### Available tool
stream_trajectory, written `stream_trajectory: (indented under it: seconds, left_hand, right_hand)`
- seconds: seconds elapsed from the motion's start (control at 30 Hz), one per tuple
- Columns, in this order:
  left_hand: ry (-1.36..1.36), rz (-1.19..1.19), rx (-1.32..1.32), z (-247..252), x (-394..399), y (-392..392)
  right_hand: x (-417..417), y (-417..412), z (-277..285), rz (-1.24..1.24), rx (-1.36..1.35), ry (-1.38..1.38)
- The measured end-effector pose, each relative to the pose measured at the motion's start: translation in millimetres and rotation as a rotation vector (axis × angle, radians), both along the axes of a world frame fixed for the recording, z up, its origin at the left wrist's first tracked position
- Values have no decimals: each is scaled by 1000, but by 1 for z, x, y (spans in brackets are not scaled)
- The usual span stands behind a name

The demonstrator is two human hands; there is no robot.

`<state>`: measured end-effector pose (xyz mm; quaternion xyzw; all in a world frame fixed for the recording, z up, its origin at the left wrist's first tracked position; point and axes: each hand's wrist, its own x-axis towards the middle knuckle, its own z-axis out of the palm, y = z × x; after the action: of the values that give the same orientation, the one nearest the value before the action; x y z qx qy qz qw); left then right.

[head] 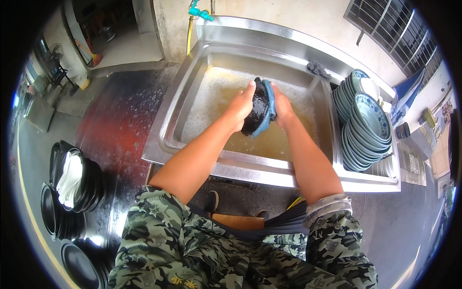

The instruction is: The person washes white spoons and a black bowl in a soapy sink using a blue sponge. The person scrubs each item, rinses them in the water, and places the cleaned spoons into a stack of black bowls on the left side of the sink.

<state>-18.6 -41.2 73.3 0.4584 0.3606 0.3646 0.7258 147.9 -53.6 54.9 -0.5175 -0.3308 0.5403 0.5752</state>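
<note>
Over a stainless steel sink [249, 158] of cloudy, sudsy water, both hands hold a wet black bowl [255, 108] tilted on its side. My left hand [241, 106] grips it from the left, thumb near the upper rim. On the other side my right hand [282, 104] presses a blue cloth [267, 110] against the bowl; most of its fingers are hidden behind the cloth. Stacks of blue-patterned bowls [371, 119] stand on the drainboard right of the basin. A dark scouring pad [318, 69] lies on the ledge at the basin's back right.
A turquoise tap [200, 13] is above the sink's back left corner. On the left, stacks of black bowls [81, 265] and white spoons [70, 178] stand on a wet dark surface [119, 108]. A barred window [393, 25] is at the upper right.
</note>
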Motion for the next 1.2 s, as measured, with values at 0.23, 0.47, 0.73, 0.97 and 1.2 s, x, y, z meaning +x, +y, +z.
stream_trajectory:
  seconds: [0.23,0.47,0.73,0.97,1.2]
  left_hand:
    - [-242,152,-213,4,-13,20]
    - [-265,195,-227,2,-11,24]
    - [-60,131,-138,2,-13,11]
    - [-470,110,-274,-18,-6,44]
    - [-493,228,-251,-13,-29,54]
  right_hand:
    - [-37,-11,8,-143,270,-428]
    - [-59,-20,-4,-228,531,-989]
    - [-55,1,-9,-263,447,-1024]
    - [-4,3,-18,-356,281,-929]
    - [-52,-6,-15,-370,745,-1039]
